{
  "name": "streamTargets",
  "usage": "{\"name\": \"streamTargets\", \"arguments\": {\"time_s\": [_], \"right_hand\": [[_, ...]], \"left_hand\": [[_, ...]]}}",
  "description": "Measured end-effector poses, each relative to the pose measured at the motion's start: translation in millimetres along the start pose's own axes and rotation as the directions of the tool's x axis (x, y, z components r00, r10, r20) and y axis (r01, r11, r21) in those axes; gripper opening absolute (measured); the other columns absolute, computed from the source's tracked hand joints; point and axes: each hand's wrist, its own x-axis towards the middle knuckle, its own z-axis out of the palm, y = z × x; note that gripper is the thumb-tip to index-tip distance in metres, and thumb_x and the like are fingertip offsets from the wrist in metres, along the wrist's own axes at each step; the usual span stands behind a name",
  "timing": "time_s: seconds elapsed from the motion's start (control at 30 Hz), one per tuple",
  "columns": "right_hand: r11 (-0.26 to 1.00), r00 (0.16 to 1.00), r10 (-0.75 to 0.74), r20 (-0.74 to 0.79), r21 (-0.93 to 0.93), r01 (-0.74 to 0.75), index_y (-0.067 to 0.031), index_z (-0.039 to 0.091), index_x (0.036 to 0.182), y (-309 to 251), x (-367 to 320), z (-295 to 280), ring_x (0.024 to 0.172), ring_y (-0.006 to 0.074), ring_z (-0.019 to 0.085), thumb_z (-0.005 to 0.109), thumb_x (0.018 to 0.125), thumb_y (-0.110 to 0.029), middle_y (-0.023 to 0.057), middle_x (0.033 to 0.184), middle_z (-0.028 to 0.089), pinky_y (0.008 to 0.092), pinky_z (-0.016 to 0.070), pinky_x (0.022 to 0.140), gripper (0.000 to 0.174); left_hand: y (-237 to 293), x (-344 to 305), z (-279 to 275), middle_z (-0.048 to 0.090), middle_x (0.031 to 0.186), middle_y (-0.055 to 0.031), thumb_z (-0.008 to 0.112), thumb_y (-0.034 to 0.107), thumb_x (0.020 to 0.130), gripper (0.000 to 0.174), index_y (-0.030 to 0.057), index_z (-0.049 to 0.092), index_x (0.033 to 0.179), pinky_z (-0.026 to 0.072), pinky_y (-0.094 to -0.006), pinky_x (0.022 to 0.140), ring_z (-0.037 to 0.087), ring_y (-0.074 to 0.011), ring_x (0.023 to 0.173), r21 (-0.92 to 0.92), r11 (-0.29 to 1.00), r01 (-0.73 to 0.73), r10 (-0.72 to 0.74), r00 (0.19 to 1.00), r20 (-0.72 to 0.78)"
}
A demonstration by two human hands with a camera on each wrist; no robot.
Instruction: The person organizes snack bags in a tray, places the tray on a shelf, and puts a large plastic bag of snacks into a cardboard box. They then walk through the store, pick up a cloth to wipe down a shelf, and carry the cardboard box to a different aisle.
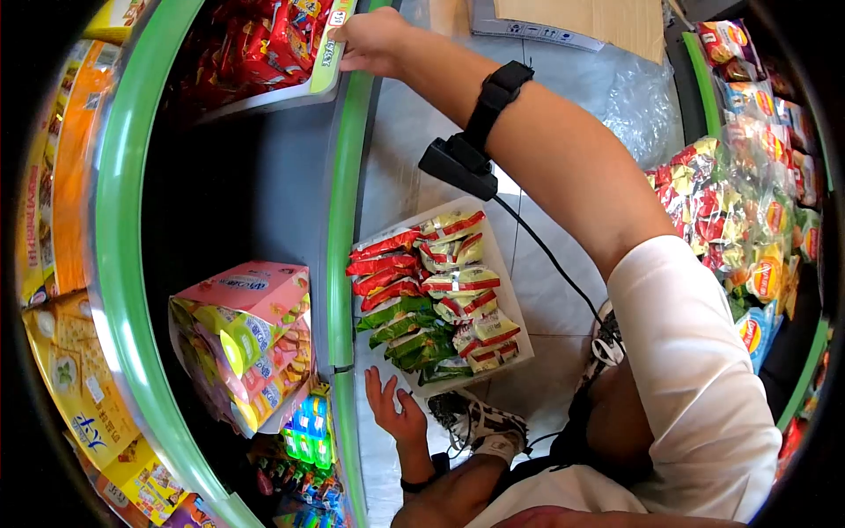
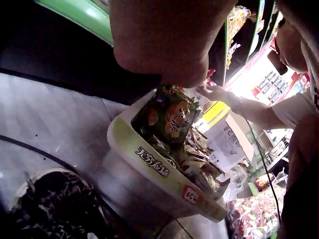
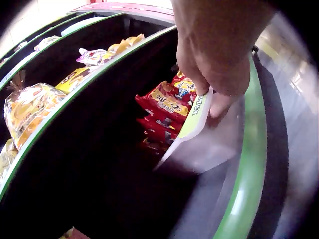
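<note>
On the dark shelf, my right hand (image 1: 377,42) pinches the rim of a white bin (image 3: 209,144) with a green label strip. Thumb outside and fingers over the edge show in the right wrist view. Red snack packets (image 1: 264,44) fill this bin. Low at the shelf's front, my left hand (image 1: 398,412) hangs with fingers loosely spread and holds nothing. Beside it on the floor stands a second white bin (image 2: 149,162), packed with rows of red, green and cream snack bags (image 1: 462,264).
A pink display box (image 1: 255,286) of snack packets sits on the shelf. The shelf's green edge (image 1: 341,220) runs between it and the floor bin. A cardboard box (image 1: 581,22) lies on the floor behind, near clear plastic wrap (image 1: 642,114). Chip bags (image 1: 766,264) line the right side.
</note>
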Motion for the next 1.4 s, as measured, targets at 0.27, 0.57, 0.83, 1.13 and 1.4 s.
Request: {"name": "streamTargets", "arguments": {"time_s": [0.27, 0.57, 0.83, 1.13, 1.4], "right_hand": [[0.905, 0.963, 0.092, 0.254, -0.424, 0.025, 0.0056, 0.053, 0.111, -16.7, -53.8, -89.2, 0.084, 0.0253, 0.065, 0.059, 0.088, -0.025, 0.018, 0.105, 0.058, 0.0321, 0.0547, 0.077, 0.038], [0.643, 0.992, 0.128, 0.018, -0.763, -0.07, -0.0005, 0.057, 0.107, -104.5, -258.9, -271.5, 0.084, 0.0132, 0.061, 0.058, 0.088, -0.019, 0.0068, 0.097, 0.064, 0.026, 0.0497, 0.073, 0.027], [0.539, 0.918, -0.226, -0.325, -0.827, -0.16, -0.0001, 0.059, 0.093, -121.8, -395.5, -374.7, 0.07, 0.008, 0.057, 0.059, 0.086, -0.013, 0.0023, 0.077, 0.061, 0.023, 0.0458, 0.064, 0.015], [0.08, 0.646, -0.687, -0.333, -0.918, -0.388, -0.0002, 0.062, 0.101, -189.4, -419.7, -542.8, 0.073, 0.0157, 0.059, 0.049, 0.079, -0.002, 0.008, 0.086, 0.064, 0.0285, 0.0473, 0.067, 0.026], [-0.117, 0.951, 0.011, -0.31, -0.945, -0.306, -0.0013, 0.049, 0.124, -160.6, -345.7, -549.4, 0.089, 0.0216, 0.056, 0.067, 0.074, -0.015, 0.0139, 0.105, 0.062, 0.0363, 0.0467, 0.078, 0.054]], "left_hand": [[-0.5, -6.0, 9.0, 0.044, 0.134, -0.0203, 0.047, -0.005, 0.08, 0.045, -0.0016, 0.047, 0.125, 0.0375, -0.0441, 0.099, 0.047, -0.0346, 0.119, -0.164, 0.962, 0.22, -0.221, 0.975, 0.009], [-18.3, -14.4, 39.4, 0.062, 0.106, -0.0186, 0.042, 0.014, 0.094, 0.033, -0.0053, 0.051, 0.118, 0.0442, -0.0326, 0.084, 0.059, -0.0246, 0.094, -0.278, 0.839, 0.468, -0.426, 0.882, 0.2], [-81.1, -32.8, 54.4, 0.059, 0.1, -0.0168, 0.042, 0.012, 0.092, 0.027, -0.0061, 0.052, 0.109, 0.0433, -0.0342, 0.082, 0.055, -0.0255, 0.089, -0.199, 0.881, 0.43, -0.396, 0.899, 0.189], [-28.9, -13.7, 59.9, 0.056, 0.101, -0.0163, 0.042, 0.014, 0.094, 0.029, -0.0093, 0.048, 0.11, 0.0409, -0.0329, 0.083, 0.053, -0.0232, 0.09, -0.181, 0.894, 0.409, -0.373, 0.906, 0.201], [-26.4, 0.9, 62.2, 0.058, 0.101, -0.0177, 0.044, 0.016, 0.094, 0.031, -0.009, 0.05, 0.112, 0.0423, -0.0342, 0.082, 0.055, -0.0256, 0.089, -0.175, 0.911, 0.373, -0.351, 0.925, 0.144]]}}
